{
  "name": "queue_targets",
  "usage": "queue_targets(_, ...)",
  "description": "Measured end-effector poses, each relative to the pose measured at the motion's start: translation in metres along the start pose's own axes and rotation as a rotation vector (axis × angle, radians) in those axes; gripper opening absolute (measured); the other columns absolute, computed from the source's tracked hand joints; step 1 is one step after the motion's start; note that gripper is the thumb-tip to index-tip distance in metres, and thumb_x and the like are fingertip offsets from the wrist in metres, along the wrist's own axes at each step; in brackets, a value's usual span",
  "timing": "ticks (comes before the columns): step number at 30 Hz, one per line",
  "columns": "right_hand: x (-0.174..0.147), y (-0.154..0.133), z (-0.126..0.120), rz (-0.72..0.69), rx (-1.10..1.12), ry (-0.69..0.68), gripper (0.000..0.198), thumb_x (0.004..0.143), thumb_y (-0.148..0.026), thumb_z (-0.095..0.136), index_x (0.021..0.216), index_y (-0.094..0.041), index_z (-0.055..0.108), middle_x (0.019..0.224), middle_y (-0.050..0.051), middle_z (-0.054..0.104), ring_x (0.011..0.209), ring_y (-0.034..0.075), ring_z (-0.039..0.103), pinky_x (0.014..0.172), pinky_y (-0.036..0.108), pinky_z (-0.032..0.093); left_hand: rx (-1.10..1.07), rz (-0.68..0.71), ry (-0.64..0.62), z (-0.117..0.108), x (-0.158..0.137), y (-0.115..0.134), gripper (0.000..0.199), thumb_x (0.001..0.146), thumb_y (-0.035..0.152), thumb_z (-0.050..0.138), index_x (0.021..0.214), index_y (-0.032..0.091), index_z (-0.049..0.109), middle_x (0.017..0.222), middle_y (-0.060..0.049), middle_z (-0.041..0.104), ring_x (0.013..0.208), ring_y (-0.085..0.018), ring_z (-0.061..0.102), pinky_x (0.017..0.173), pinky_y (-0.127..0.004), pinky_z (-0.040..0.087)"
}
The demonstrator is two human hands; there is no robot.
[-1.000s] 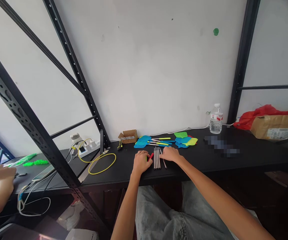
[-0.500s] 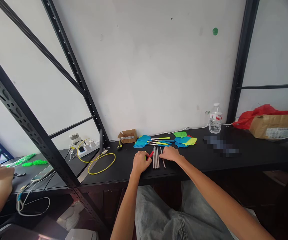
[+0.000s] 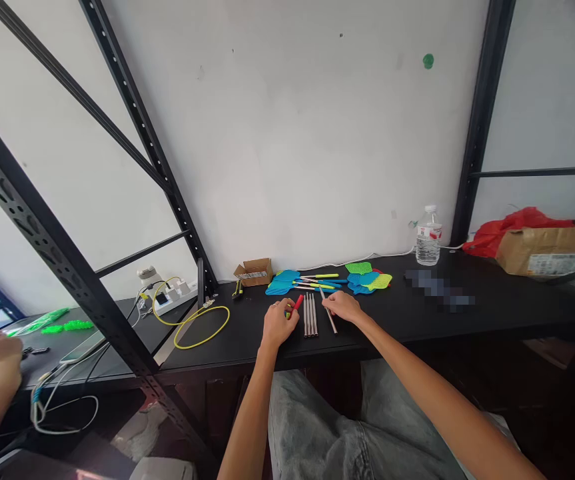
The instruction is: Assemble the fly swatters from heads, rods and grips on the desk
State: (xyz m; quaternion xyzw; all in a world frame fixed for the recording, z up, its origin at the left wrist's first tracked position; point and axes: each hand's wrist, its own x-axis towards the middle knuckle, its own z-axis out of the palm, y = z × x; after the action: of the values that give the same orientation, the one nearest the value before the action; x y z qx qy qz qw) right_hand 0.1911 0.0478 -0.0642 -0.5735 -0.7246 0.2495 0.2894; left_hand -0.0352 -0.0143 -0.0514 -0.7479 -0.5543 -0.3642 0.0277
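My left hand point(image 3: 279, 323) is closed around a red handle-like plastic piece point(image 3: 298, 303), and a bit of yellow-green shows between its fingers. Just right of it, several thin silver metal rods point(image 3: 310, 317) lie side by side on the black tabletop point(image 3: 252, 337). My right hand point(image 3: 343, 307) pinches one more silver rod point(image 3: 332, 324), which slants a little apart from that row. Behind both hands lie fly swatters: blue heads point(image 3: 282, 283) on the left, and blue, green and yellow-green heads point(image 3: 380, 281) on the right, with their handles between.
A small cardboard box point(image 3: 254, 272) stands near the wall. To the left are a yellow cable point(image 3: 228, 319), a power strip point(image 3: 177, 293) and another person's hand point(image 3: 0, 347). Rightward stand a water bottle point(image 3: 428, 239) and a large cardboard box point(image 3: 550, 250) with a red bag point(image 3: 522, 230).
My right hand has shifted slightly right, drawing its rod away from the row and tilting it more. The left hand stays near the row, with the red piece turned slightly more upright.
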Motion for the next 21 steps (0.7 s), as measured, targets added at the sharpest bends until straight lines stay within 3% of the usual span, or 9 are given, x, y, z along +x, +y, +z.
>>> queue_targets(9,0.005,0.014,-0.007,-0.059,0.809,-0.009,0.023,0.077,-0.035,0.053,0.065,-0.018,0.062,0.054,0.001,0.055,0.049,0.011,0.047,0.049,0.024,0.035,-0.088,0.013,0.094,0.002,-0.001,-0.005,0.014,0.082,0.022,0.055,0.094,0.022,0.063,0.087,-0.001,0.069,0.082,-0.016,0.063,0.073,-0.026,0.046)
queue_targets(14,0.002,0.014,-0.012,-0.033,0.934,0.047,0.020,0.075,-0.034,0.057,0.064,-0.017,0.060,0.059,0.003,0.061,0.051,0.012,0.053,0.049,0.023,0.037,-0.066,0.036,0.088,0.002,-0.001,-0.005,0.012,0.082,0.021,0.055,0.093,0.022,0.061,0.089,-0.001,0.068,0.080,-0.016,0.061,0.073,-0.026,0.045)
queue_targets(21,0.002,0.017,-0.011,-0.024,1.025,0.071,0.017,0.073,-0.034,0.061,0.078,-0.018,0.061,0.068,0.006,0.071,0.057,0.013,0.060,0.049,0.022,0.038,-0.036,0.045,0.090,0.001,-0.001,-0.005,0.013,0.080,0.018,0.056,0.091,0.023,0.060,0.090,-0.001,0.067,0.083,-0.016,0.059,0.075,-0.027,0.044)
